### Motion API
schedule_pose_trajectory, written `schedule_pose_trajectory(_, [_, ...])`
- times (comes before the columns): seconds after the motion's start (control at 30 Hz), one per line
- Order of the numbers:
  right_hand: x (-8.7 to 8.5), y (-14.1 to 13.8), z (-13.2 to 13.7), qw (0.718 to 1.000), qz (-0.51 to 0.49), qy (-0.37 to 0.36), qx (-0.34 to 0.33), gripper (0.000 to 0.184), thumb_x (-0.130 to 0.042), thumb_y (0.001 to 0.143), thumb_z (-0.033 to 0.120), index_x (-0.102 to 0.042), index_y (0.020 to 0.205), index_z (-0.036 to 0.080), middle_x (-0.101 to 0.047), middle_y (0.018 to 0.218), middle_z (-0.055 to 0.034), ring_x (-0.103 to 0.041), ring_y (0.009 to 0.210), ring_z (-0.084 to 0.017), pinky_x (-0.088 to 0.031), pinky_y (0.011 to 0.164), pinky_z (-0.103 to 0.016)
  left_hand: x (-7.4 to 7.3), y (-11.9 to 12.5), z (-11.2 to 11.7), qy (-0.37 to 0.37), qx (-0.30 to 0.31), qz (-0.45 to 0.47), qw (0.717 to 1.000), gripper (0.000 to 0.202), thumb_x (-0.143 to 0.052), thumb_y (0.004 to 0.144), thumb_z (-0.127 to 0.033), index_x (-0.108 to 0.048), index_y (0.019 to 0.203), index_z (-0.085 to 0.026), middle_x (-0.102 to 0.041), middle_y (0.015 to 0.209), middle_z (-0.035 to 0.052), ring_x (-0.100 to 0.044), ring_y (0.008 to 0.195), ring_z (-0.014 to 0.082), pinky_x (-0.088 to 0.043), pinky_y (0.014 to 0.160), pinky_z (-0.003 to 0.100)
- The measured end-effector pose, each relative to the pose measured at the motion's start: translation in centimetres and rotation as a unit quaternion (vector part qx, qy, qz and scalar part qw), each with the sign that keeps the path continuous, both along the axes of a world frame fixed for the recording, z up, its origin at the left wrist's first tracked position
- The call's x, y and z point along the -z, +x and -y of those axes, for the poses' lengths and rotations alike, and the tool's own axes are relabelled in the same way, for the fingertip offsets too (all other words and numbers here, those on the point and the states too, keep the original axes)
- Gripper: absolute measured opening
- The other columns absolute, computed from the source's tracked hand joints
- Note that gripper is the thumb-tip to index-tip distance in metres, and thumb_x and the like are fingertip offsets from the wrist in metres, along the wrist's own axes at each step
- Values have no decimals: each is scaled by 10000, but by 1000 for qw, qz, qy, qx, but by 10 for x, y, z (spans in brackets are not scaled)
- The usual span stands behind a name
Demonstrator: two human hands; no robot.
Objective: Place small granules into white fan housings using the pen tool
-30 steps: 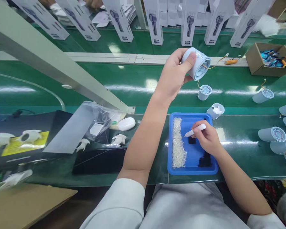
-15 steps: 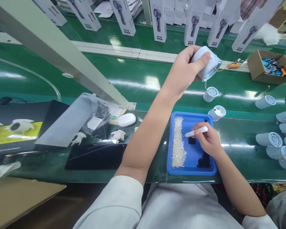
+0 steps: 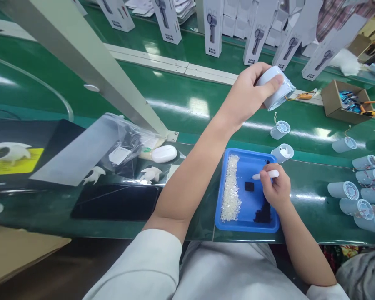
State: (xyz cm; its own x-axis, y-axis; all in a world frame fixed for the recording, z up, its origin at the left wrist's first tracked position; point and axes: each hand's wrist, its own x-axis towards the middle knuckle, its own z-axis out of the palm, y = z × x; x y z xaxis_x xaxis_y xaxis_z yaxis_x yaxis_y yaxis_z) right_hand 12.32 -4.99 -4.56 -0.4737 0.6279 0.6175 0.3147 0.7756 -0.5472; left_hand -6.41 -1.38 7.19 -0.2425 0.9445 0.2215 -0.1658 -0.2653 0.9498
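Note:
My left hand [image 3: 248,96] is raised over the green belt, closed round a pale blue cylindrical fan housing [image 3: 278,92] with thin wires hanging from it. Lower down, my right hand [image 3: 274,188] rests over a blue tray [image 3: 222,225] and pinches a white pen-like tool [image 3: 266,174], tip pointing left. The tray holds a strip of small clear beads [image 3: 230,191] along its left side and small black squares [image 3: 249,186] in the middle and near my wrist.
More pale blue housings [image 3: 343,190] lie at the right, and two stand beyond the tray [image 3: 280,129]. White product boxes [image 3: 213,25] line the far belt. A cardboard box [image 3: 334,104] of parts sits at the far right. A grey beam [image 3: 90,66], plastic bag [image 3: 125,152] and black sheet [image 3: 115,202] lie left.
The view has shifted, so everything sits a little further left and lower. My right hand drew the pen tool back to the right, off the black square. My left hand keeps holding the housing.

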Motion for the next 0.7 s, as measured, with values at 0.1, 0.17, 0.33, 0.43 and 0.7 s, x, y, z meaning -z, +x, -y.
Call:
schedule_pose_trajectory(0.1, [0, 1, -1, 999, -23, -13, 45, 161, -537, 897, 246, -494, 744, 221, -551, 626, 35, -508, 533, -107, -406, 519, -252, 0, -1, 0, -18, -8, -13, 1000, 66, -512, 910, -164, -528, 849, -144, -564, 861, 5, -622, 906, 121, -527, 784, 245])
schedule_pose_trajectory(0.17, [0, 3, -1, 995, -51, -40, 82, 189, -550, 894, 286, -495, 726, 219, -530, 599, 45, -489, 514, -103, -400, 516, -252, 0, -1, -1, -34, -16, -17, 999, 72, -500, 917, -162, -534, 855, -147, -565, 860, -6, -619, 915, 113, -524, 792, 234])
schedule_pose_trajectory(0.33, [-1, 4, -5, 954, -166, -205, 143, 294, -571, 890, 445, -488, 723, 219, -475, 498, 84, -450, 407, -87, -381, 440, -231, 0, -2, -2, -32, -12, -16, 999, 62, -521, 904, -147, -538, 845, -141, -543, 833, -6, -607, 886, 113, -505, 806, 249])
schedule_pose_trajectory(0.43, [-1, 4, -8, 919, -228, -291, 139, 367, -606, 848, 538, -480, 724, 217, -480, 499, 92, -439, 379, -75, -366, 400, -214, 2, -1, -2, -15, -5, -23, 1000, 74, -533, 897, -132, -517, 824, -131, -522, 795, 2, -566, 797, 96, -489, 776, 252])
schedule_pose_trajectory(0.7, [-3, 3, -9, 920, -235, -274, 151, 432, -604, 821, 602, -466, 689, 214, -469, 479, 88, -423, 370, -69, -342, 392, -207, 3, 0, 0, 7, 2, -38, 999, 96, -530, 886, -147, -504, 795, -159, -532, 822, 21, -550, 775, 104, -474, 668, 222])
